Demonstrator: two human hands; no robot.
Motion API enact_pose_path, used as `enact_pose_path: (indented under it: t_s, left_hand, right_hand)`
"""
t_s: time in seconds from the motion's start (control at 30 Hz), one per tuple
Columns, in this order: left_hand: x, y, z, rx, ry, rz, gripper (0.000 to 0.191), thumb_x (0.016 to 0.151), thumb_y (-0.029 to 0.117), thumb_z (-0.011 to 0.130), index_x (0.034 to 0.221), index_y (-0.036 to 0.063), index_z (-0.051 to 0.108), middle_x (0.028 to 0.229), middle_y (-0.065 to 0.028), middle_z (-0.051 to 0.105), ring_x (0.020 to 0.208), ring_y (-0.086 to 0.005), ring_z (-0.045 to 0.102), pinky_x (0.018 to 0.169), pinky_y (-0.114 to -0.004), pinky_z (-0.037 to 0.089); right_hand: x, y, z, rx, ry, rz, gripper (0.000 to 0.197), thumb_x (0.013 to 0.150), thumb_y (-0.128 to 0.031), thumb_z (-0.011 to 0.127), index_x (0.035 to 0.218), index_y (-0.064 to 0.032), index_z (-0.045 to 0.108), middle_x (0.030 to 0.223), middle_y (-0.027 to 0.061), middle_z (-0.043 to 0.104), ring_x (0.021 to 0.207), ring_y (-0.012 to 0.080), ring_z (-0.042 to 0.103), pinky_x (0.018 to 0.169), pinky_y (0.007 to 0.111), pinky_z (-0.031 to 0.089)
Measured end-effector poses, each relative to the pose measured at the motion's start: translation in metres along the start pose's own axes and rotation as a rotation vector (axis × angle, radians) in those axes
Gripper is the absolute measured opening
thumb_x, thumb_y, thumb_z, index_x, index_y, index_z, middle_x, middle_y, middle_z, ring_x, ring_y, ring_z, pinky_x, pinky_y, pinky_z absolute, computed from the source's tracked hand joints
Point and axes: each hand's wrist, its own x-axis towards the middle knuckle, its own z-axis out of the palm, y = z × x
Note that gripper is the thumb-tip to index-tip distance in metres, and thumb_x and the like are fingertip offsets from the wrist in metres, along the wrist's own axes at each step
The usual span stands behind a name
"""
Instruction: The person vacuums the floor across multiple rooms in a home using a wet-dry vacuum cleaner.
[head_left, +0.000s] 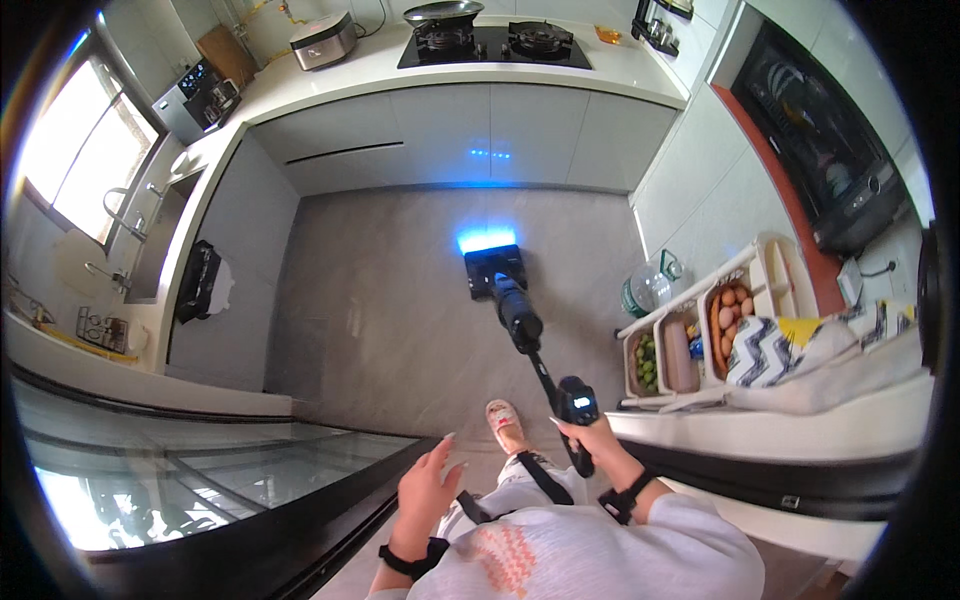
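Note:
My right hand (592, 442) grips the handle of a dark cordless stick vacuum cleaner (519, 315), just below its small lit display (582, 402). The cleaner's floor head (495, 270) rests on the grey floor (375, 300), and a bright blue light shines from its front edge towards the base cabinets. Nothing is held in my left hand (426, 484), which is raised in front of my body with thumb and fingers apart. One slippered foot (504, 420) stands between the hands and the floor head.
Pale cabinets (450, 135) close off the far side, under a gas hob (495, 46). At right stand a large water bottle (649, 291) and a storage cart (679, 360) with eggs and vegetables. A glass sliding door (225, 465) is at left, a black bag (199, 281) on the left cabinet.

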Motion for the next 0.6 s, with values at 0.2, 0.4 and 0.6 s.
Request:
enact_pose_path:
  t_s: [0.2, 0.4, 0.6]
  left_hand:
    - [0.009, 0.013, -0.010, -0.047, 0.060, -0.245, 0.047, 0.073, 0.010, 0.063, 0.119, 0.0103, 0.052, 0.091, -0.0109, 0.064, 0.081, -0.0240, 0.063, 0.071, -0.033, 0.049]
    - [-0.021, 0.001, 0.003, -0.021, 0.114, -0.353, 0.047, 0.072, 0.013, 0.066, 0.117, 0.0083, 0.052, 0.092, -0.0114, 0.064, 0.082, -0.0236, 0.063, 0.069, -0.034, 0.049]
    - [-0.039, 0.000, 0.012, -0.120, 0.129, -0.528, 0.046, 0.073, 0.014, 0.067, 0.116, 0.0080, 0.053, 0.095, -0.0130, 0.063, 0.083, -0.0259, 0.062, 0.070, -0.036, 0.049]
  right_hand:
    - [0.117, -0.067, 0.043, 0.109, -0.067, 0.028, 0.009, 0.075, -0.008, 0.068, 0.077, -0.0028, 0.060, 0.062, 0.0020, 0.056, 0.046, 0.0096, 0.049, 0.042, 0.025, 0.038]
    - [0.190, -0.133, 0.089, 0.204, -0.052, -0.088, 0.017, 0.072, -0.014, 0.070, 0.066, -0.0044, 0.058, 0.057, 0.0029, 0.054, 0.041, 0.0125, 0.048, 0.039, 0.027, 0.038]
    - [0.245, -0.152, 0.100, 0.302, -0.042, -0.050, 0.026, 0.071, -0.019, 0.074, 0.061, -0.0059, 0.054, 0.053, 0.0029, 0.050, 0.038, 0.0142, 0.046, 0.039, 0.027, 0.038]
